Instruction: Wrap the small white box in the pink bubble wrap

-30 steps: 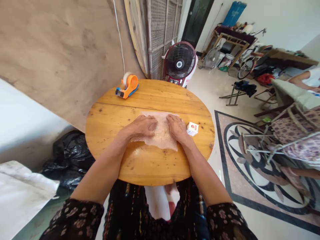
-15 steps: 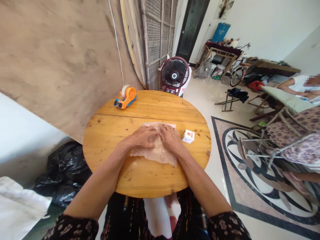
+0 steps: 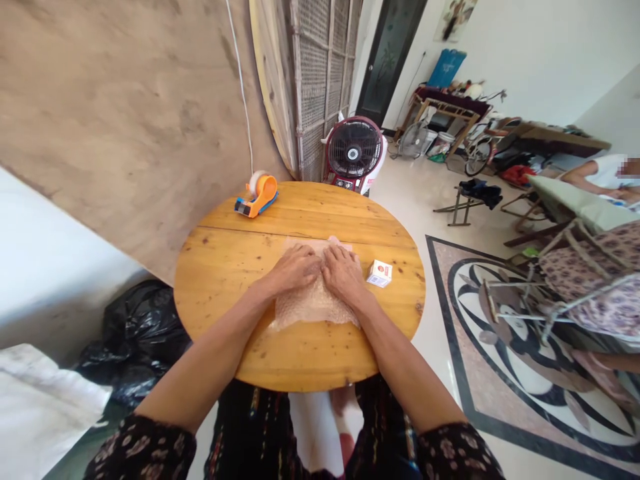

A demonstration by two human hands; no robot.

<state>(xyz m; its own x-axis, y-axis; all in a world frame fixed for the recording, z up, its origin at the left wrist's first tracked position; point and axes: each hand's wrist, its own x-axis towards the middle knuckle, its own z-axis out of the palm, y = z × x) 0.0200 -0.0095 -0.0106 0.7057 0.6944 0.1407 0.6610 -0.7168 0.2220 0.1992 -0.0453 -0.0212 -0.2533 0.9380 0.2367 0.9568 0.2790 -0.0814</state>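
A sheet of clear bubble wrap (image 3: 317,303) is spread on a round wooden table (image 3: 260,360) in front of me. My left hand (image 3: 299,267) grips the wrap near its far part, fingers bent over it and thumb side inward. Close beside it, my right hand (image 3: 343,271) holds the wrap the same way, the two hands almost touching. Whether anything lies in the wrap under my hands I cannot tell. A small white box with red and blue print (image 3: 380,273) stands just right of my right hand, apart from it.
An orange and blue tape dispenser (image 3: 257,195) sits at the table's far left edge. Behind the table stands a dark red fan (image 3: 354,150). Black plastic bags (image 3: 143,327) lie on the left. Another person (image 3: 600,177) sits at a table on the right.
Both hands have stayed on the bubble wrap and drawn slightly closer together. The wrap's near edge looks straighter, and a bit of wrap sticks up beyond my right fingers. The view has shifted slightly.
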